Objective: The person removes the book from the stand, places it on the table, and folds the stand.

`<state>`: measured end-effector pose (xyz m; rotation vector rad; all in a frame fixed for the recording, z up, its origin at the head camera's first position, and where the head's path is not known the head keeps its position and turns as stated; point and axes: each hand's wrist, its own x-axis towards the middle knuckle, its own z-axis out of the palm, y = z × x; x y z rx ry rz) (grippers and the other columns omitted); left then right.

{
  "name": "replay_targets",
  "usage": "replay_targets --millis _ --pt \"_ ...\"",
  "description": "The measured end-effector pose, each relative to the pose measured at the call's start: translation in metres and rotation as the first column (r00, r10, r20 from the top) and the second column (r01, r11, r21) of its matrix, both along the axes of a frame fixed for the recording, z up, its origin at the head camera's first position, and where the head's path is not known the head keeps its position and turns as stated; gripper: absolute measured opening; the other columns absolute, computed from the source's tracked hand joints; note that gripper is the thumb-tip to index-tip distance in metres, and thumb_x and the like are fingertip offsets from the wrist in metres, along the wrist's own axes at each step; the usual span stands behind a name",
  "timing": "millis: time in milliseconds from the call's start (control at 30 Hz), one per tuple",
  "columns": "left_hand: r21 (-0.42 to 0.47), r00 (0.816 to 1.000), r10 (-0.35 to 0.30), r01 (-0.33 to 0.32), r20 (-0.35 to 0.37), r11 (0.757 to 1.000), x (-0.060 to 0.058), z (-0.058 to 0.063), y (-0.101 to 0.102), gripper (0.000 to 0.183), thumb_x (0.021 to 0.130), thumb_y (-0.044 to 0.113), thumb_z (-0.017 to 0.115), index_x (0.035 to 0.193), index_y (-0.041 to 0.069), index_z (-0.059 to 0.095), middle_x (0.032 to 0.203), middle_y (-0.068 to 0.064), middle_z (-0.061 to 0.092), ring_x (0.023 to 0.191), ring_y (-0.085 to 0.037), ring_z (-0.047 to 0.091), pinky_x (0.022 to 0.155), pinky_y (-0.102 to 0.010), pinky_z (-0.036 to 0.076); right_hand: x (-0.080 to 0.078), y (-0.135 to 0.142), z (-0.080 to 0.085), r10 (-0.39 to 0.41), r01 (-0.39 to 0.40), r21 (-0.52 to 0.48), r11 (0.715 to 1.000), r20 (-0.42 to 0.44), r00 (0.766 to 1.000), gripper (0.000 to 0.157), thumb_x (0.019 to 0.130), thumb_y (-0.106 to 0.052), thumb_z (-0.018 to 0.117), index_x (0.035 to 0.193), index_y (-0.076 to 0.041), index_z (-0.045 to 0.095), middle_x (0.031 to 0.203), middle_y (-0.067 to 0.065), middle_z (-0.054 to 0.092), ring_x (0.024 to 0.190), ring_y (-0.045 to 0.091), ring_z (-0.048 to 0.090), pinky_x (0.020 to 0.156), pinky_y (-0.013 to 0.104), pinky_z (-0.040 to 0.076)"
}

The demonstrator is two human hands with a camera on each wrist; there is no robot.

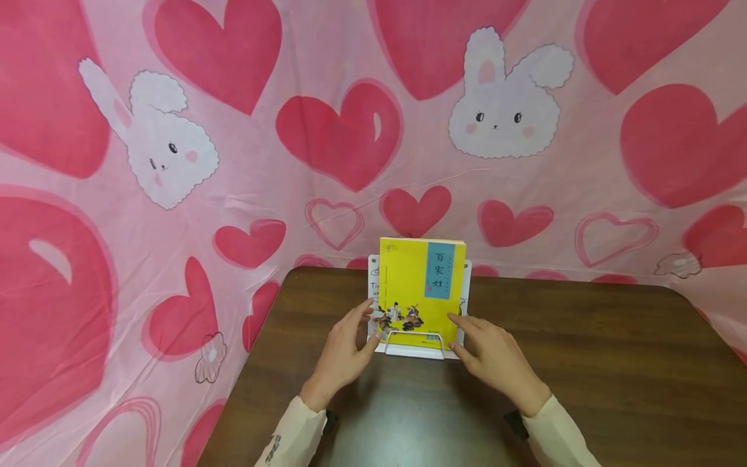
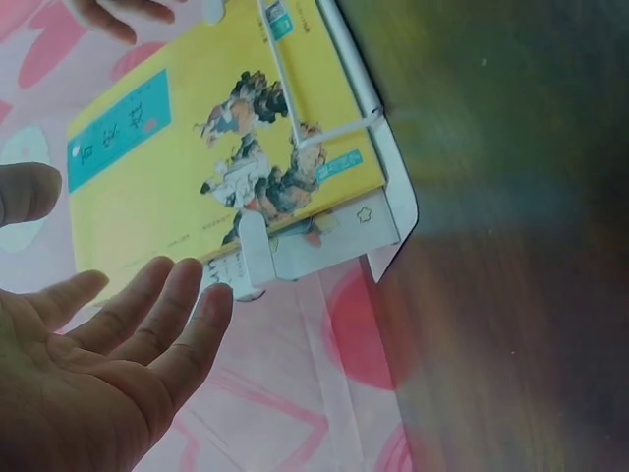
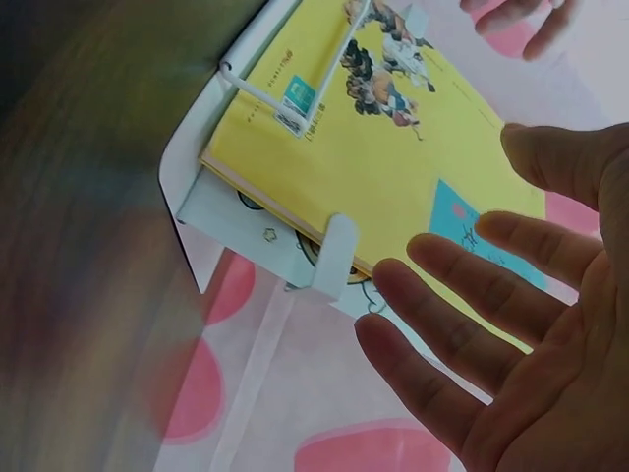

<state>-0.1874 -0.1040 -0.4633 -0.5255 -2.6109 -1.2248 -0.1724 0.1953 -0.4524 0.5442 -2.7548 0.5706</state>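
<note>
A yellow book (image 1: 408,279) with a blue title label stands upright in a white book stand (image 1: 371,267), leaning on its back plate. The stand's white wire bar (image 1: 415,335) crosses the lower front of the cover. My left hand (image 1: 343,353) is beside the book's left edge, fingers spread and relaxed. On the other side, my right hand (image 1: 496,357) has its fingertips near the right edge, likewise spread. Both palms face the book, and neither hand grips anything. Small white side clips (image 2: 257,248) on the stand lie against the book's edges, seen in both wrist views.
The dark brown wooden table (image 1: 583,363) carries the stand near its back edge. Behind and to the left hangs a pink cloth (image 1: 327,39) printed with hearts and rabbits, close to the table's edge.
</note>
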Motion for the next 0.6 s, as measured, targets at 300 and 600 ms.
replay_targets --millis 300,600 --pt "0.059 0.998 0.009 -0.013 0.055 0.998 -0.007 0.004 -0.001 0.065 0.095 0.013 0.073 0.155 0.012 0.047 0.143 -0.013 0.064 0.128 -0.034 0.065 0.105 -0.050 0.056 -0.006 0.001 -0.001 -0.045 0.043 -0.092 0.995 -0.016 0.999 0.055 0.086 -0.019 0.084 0.135 -0.002 0.067 0.126 0.020 0.075 0.100 0.036 0.076 0.080 0.050 0.064" --pt "0.075 0.999 0.014 -0.017 0.047 0.997 -0.013 0.000 0.000 0.062 0.096 0.012 0.072 0.153 0.009 0.048 0.142 -0.015 0.065 0.126 -0.035 0.066 0.104 -0.051 0.056 -0.013 0.002 0.000 -0.107 0.106 -0.148 0.983 0.003 0.994 0.052 0.090 -0.021 0.080 0.136 0.001 0.066 0.129 0.022 0.073 0.106 0.040 0.075 0.087 0.056 0.062"
